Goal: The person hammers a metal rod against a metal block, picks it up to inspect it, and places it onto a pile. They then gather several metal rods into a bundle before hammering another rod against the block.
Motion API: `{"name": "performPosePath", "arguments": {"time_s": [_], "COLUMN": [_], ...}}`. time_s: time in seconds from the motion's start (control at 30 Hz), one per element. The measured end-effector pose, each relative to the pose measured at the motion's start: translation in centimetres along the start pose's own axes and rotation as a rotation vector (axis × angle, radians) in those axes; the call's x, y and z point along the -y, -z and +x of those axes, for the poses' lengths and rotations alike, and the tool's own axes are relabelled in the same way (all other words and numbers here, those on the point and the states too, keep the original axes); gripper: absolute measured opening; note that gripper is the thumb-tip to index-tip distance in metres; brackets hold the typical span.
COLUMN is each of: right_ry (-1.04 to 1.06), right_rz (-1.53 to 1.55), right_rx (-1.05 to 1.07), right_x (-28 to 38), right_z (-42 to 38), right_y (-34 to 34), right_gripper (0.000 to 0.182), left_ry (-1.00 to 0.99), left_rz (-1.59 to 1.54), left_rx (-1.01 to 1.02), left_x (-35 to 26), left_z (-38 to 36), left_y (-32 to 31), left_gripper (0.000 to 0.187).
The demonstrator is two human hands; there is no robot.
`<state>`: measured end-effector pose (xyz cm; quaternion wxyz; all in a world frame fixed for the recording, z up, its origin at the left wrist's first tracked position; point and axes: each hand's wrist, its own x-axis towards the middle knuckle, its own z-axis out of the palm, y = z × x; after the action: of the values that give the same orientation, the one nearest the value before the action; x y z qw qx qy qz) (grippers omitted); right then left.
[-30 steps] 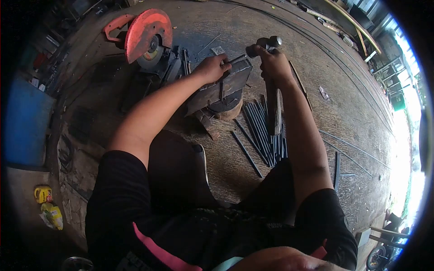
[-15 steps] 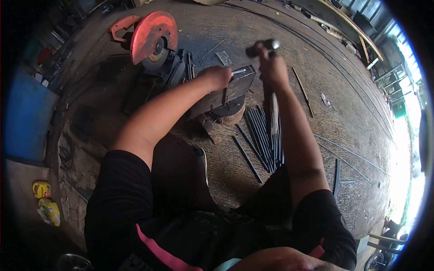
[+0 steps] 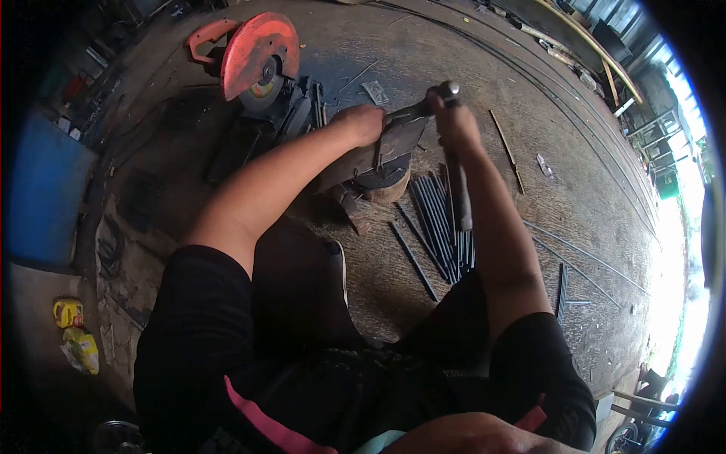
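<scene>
My right hand (image 3: 458, 127) is wrapped round the handle of a hammer (image 3: 451, 88), its head up by the fingers and the handle's end hanging low. The head's long side reaches left over the top edge of a dark steel plate (image 3: 401, 142). My left hand (image 3: 361, 125) is closed at that plate's upper left, round a thin metal rod whose tip the hammer now covers. Beneath the plate stands a round wooden block (image 3: 389, 194). Several cut dark metal rods (image 3: 433, 219) lie on the floor below my right hand.
A red cut-off saw (image 3: 261, 57) stands at the upper left. Long metal bars (image 3: 522, 72) run across the ground at the upper right. A thin stick (image 3: 508, 151) lies right of my right hand. A yellow container (image 3: 68, 312) sits far left.
The hammer in my right hand has come down and left, its head now over the plate's top edge. My left hand stays at the plate, and the rod tip is now covered.
</scene>
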<state>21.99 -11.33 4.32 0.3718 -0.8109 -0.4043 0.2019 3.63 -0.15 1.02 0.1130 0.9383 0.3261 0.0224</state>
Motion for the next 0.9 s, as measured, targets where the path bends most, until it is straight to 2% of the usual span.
{"name": "performPosePath", "arguments": {"time_s": [0.03, 0.07, 0.1, 0.13, 0.2, 0.27, 0.33, 0.37, 0.4, 0.43, 0.47, 0.57, 0.63, 0.7, 0.73, 0.8, 0.87, 0.9], "right_ry": [0.049, 0.084, 0.325, 0.266, 0.362, 0.47, 0.556, 0.452, 0.387, 0.197, 0.158, 0.064, 0.295, 0.343, 0.439, 0.578, 0.533, 0.605], "right_rz": [-0.027, 0.116, 0.152, 0.326, 0.465, 0.493, 0.44, 0.344, 0.041, -0.397, -0.179, -0.194, 0.142, 0.217, 0.32, 0.348, 0.271, 0.188], "right_rx": [-0.033, -0.053, -0.282, -0.286, -0.384, -0.401, -0.5, -0.45, -0.329, -0.147, -0.086, -0.01, -0.21, -0.363, -0.442, -0.509, -0.513, -0.508], "right_x": [1.3, 3.0, 3.1, 6.8, 9.5, 9.1, 7.0, 5.0, 4.0, -0.3, 0.0, 3.3, 5.1, 7.8, 8.4, 8.0, 5.9, 4.9], "right_z": [0.0, -0.5, 0.7, -2.4, -4.5, -4.1, -2.1, -1.0, -2.0, 1.2, -0.7, -1.9, -1.6, -2.6, -3.2, -2.3, -1.6, -1.5], "right_y": [1.2, 2.6, 3.0, 5.1, 7.6, 8.0, 4.9, 2.8, 1.2, -2.3, -2.4, -0.1, 1.5, 4.0, 4.6, 4.6, 2.4, 1.1], "right_gripper": [0.053, 0.055, 0.055, 0.051, 0.043, 0.043, 0.042, 0.036, 0.04, 0.044, 0.047, 0.045, 0.045, 0.041, 0.038, 0.04, 0.036, 0.036], "left_ry": [0.004, -0.022, -0.049, -0.047, -0.113, -0.077, -0.043, -0.029, -0.016, -0.019, 0.001, 0.026, -0.044, -0.064, -0.088, -0.083, -0.082, 0.092], "left_rz": [0.005, -0.015, -0.043, -0.052, -0.113, -0.114, -0.118, -0.087, -0.057, -0.059, -0.075, -0.081, -0.101, -0.144, -0.176, -0.223, -0.27, -0.323], "left_rx": [-0.003, -0.043, -0.079, -0.073, -0.146, -0.122, -0.101, -0.08, -0.061, -0.066, -0.037, 0.014, -0.002, 0.014, 0.013, 0.032, 0.05, 0.177], "left_x": [0.2, 0.2, 0.1, 0.0, 0.0, -0.3, -0.5, -0.5, -0.6, -0.9, -1.0, -0.5, 0.3, 0.8, 1.1, 1.7, 1.4, 0.4], "left_z": [-0.1, -0.3, -0.5, -0.5, -0.4, -0.1, 0.2, 0.5, 0.6, 0.3, -0.1, -0.3, 0.5, 0.8, 1.2, 1.9, 1.9, 1.4], "left_y": [0.1, -0.2, -0.7, -1.1, -1.0, -1.1, -1.3, -1.4, -1.4, -1.2, -0.7, -0.3, -0.7, -1.3, -1.2, -1.7, -1.3, 0.2], "left_gripper": [0.038, 0.037, 0.036, 0.036, 0.034, 0.034, 0.034, 0.035, 0.036, 0.036, 0.038, 0.042, 0.043, 0.044, 0.045, 0.047, 0.05, 0.052]}}
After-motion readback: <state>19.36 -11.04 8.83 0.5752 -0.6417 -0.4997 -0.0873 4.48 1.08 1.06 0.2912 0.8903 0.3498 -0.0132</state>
